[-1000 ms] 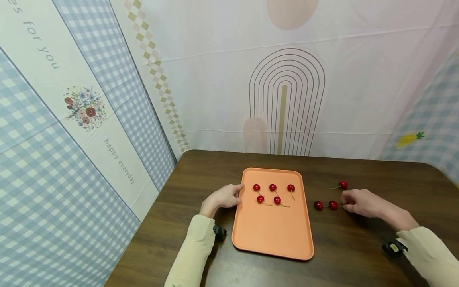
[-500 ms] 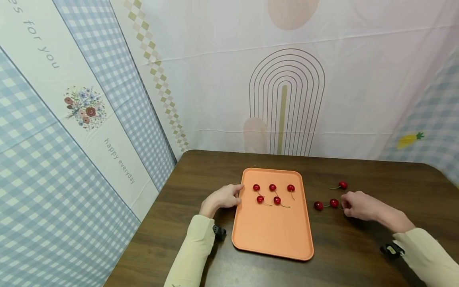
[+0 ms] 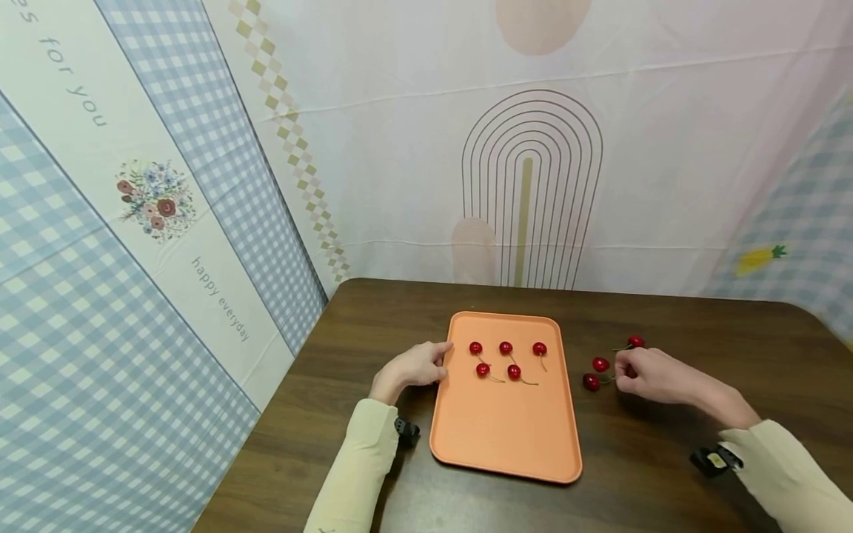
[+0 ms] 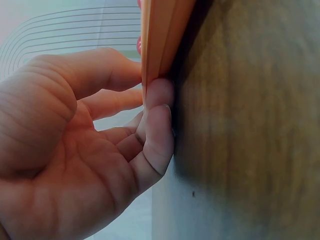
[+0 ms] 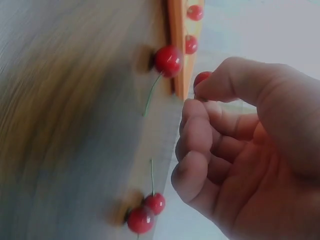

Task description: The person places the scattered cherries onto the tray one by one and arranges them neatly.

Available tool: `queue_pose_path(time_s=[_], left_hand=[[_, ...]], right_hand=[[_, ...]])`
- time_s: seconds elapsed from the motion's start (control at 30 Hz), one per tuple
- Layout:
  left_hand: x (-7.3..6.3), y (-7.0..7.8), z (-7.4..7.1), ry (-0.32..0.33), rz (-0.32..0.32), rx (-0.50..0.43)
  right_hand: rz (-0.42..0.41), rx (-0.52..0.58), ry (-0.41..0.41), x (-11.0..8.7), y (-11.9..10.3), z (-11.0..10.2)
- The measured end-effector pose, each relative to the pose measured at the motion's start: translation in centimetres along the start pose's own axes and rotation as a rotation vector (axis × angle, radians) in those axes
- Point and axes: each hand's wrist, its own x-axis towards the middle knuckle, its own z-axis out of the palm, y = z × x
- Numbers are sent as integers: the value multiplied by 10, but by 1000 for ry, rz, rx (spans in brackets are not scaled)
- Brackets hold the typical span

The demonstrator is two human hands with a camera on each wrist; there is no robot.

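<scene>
Left hand [image 3: 413, 366]: we are clasping the edge of the tray [image 3: 504, 438] around ten o'clock, thumb and fingers clamping it.
Cherries on the tray [image 3: 514, 372]: five are lying glossy, stems trailing.
Held cherry [image 3: 600, 364]: it is shining round and red, hanging beyond the tray, between two and three o'clock.
Right hand [image 3: 649, 375]: near three o'clock, we are pinching its mostly hidden stem.

Red cherries [image 3: 483, 371]; orange tray [image 3: 503, 429]; brown table [image 3: 386, 318]; blue-white checked cloth [image 3: 87, 333].

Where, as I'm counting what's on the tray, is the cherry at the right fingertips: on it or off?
Off: the head view shows the cherry outside the tray, right of its rim, beside the right hand.
</scene>
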Motion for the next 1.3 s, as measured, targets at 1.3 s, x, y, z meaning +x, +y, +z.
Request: queue_pose_path(time_s=[1.3], left_hand=[[0, 1, -1, -14, -19, -34]], right_hand=[[-13, -22, 10, 42, -69, 53]])
